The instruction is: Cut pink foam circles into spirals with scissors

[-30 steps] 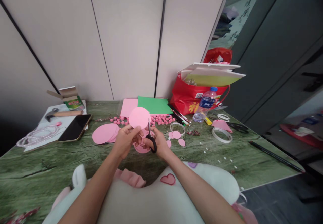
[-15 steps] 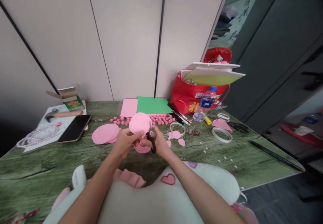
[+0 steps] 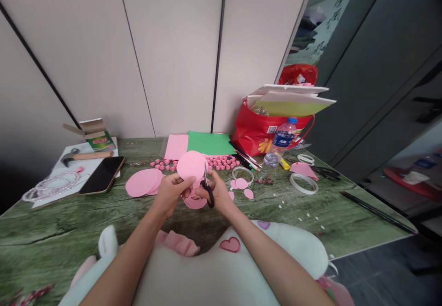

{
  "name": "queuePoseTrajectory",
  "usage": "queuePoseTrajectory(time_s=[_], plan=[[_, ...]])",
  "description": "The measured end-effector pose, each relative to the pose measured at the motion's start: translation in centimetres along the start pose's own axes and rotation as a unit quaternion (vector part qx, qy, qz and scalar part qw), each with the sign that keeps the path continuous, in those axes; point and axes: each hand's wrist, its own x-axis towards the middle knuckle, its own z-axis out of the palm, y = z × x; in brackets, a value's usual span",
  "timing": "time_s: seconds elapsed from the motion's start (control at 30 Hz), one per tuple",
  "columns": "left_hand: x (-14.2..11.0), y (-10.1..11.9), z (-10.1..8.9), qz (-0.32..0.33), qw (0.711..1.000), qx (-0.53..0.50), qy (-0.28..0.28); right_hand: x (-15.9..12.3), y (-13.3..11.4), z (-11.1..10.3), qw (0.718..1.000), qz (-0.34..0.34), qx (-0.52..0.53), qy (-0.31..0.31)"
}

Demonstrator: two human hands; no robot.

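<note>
Between thumb and fingers, my left hand [image 3: 174,193] pinches a pink paper circle [image 3: 190,164], held up above the table. My right hand [image 3: 218,191] grips a pair of scissors [image 3: 209,193] with black handles. Their blades point upward along the circle's right edge; whether they are parted is too small to tell. Below both hands lie more pink cut pieces [image 3: 195,203], partly covered by the fingers. To the left rests a stack of larger pink circles [image 3: 142,183]. Small pink paper pieces [image 3: 241,183] lie to the right of my right hand.
Behind my hands are several pink beads [image 3: 221,162] and green paper [image 3: 209,144]. A water bottle [image 3: 281,142] stands before a red bag [image 3: 253,129]. At left are a phone [image 3: 102,175] and a hammer [image 3: 88,157]; tape rolls [image 3: 304,184] lie at right.
The pink circle has shifted slightly upward and turned a little in my left hand. The scissors stay at its right edge, with my right hand nearly in the same place.
</note>
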Motion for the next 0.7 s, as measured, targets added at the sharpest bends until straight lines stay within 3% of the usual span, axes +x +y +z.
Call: queuePoseTrajectory(time_s=[0.7], plan=[[0.02,0.50,0.16,0.010,0.998,-0.066,-0.015,0.05,0.52,-0.10,0.999,0.005,-0.031,-0.003]])
